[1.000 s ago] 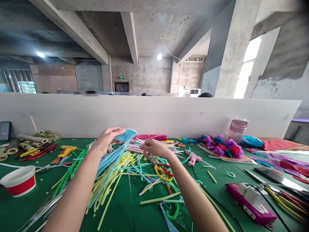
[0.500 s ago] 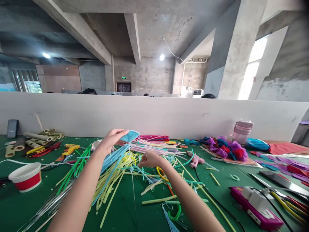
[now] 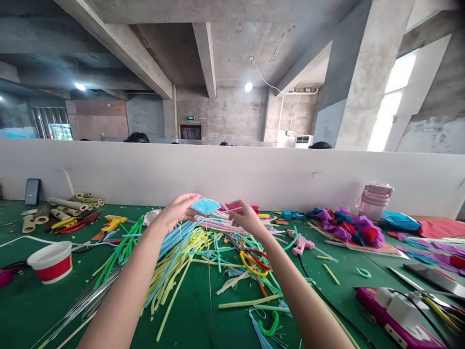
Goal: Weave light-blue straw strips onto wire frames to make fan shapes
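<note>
My left hand (image 3: 179,213) holds a small light-blue fan-shaped piece (image 3: 206,206) by its left side, with fingers closed on it. A thin wire or thread (image 3: 209,291) hangs from the piece down over the table. Just right of the fan, my right hand (image 3: 247,220) is raised with its fingers bent together; whatever is between them is too small to make out. Below the hands lie bundles of blue strips (image 3: 174,241), yellow strips (image 3: 174,276) and pink strips (image 3: 236,224). Scissors (image 3: 256,264) with looped red and yellow handles lie under my right wrist.
To the left are a paper cup (image 3: 51,261), green strips (image 3: 121,247), a yellow glue gun (image 3: 113,224) and bamboo tubes (image 3: 69,206). A pink glue gun (image 3: 301,242), a power strip (image 3: 395,310) and a bottle (image 3: 376,201) stand right. A white partition (image 3: 232,174) closes the back.
My right hand has risen from the strips to beside the blue fan piece, uncovering the scissors. The fan piece now faces me more squarely. The view has turned slightly left.
</note>
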Demonstrator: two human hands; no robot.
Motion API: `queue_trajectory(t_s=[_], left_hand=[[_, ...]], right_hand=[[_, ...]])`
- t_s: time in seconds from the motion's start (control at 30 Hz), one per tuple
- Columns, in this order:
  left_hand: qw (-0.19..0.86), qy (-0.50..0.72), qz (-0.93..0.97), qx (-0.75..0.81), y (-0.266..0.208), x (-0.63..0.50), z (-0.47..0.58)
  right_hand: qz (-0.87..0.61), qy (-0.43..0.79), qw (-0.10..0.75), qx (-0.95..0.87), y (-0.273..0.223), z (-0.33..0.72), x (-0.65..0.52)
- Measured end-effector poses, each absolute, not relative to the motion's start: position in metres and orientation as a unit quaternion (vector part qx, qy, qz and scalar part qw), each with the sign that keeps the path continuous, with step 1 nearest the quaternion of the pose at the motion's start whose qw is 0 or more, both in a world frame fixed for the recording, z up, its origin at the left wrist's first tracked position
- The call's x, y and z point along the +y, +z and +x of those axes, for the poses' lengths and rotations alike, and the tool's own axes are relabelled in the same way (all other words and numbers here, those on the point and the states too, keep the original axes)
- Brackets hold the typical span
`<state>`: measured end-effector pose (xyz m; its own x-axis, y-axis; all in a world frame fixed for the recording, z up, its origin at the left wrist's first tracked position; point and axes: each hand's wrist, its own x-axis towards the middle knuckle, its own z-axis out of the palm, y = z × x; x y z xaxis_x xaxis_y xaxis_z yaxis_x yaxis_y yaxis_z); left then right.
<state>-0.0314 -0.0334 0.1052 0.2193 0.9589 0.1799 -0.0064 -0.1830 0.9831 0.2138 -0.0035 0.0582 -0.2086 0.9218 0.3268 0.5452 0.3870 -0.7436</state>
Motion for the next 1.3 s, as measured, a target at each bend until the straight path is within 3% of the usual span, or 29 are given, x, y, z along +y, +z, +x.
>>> queue_trajectory(t_s=[0.07,0.17,0.27,0.53,0.8,1.03,1.3], left_hand=[[0.497,0.471,0.607,0.404,0.105,-0.034,-0.030],[0.483,0.466,0.619,0.408,0.104,-0.034,-0.028],[0.468,0.470,0.625,0.411,0.104,-0.033,-0.027],[0.442,0.464,0.648,0.412,0.103,-0.032,-0.026],[0.451,0.497,0.617,0.411,0.100,-0.026,-0.029],[0.521,0.539,0.566,0.342,0.098,-0.024,-0.027],[0.541,0.550,0.559,0.304,0.098,-0.025,-0.020]], right_hand=[[-0.444,0.281,0.531,-0.665,0.075,0.221,-0.012],[-0.367,0.377,0.596,-0.607,0.093,0.224,-0.029],[-0.325,0.438,0.564,-0.620,0.099,0.220,-0.041],[-0.354,0.380,0.491,-0.700,0.092,0.201,-0.039],[-0.337,0.371,0.562,-0.658,0.108,0.203,-0.056],[-0.327,0.405,0.610,-0.598,0.097,0.186,-0.051],[-0.310,0.454,0.622,-0.558,0.085,0.171,-0.045]])
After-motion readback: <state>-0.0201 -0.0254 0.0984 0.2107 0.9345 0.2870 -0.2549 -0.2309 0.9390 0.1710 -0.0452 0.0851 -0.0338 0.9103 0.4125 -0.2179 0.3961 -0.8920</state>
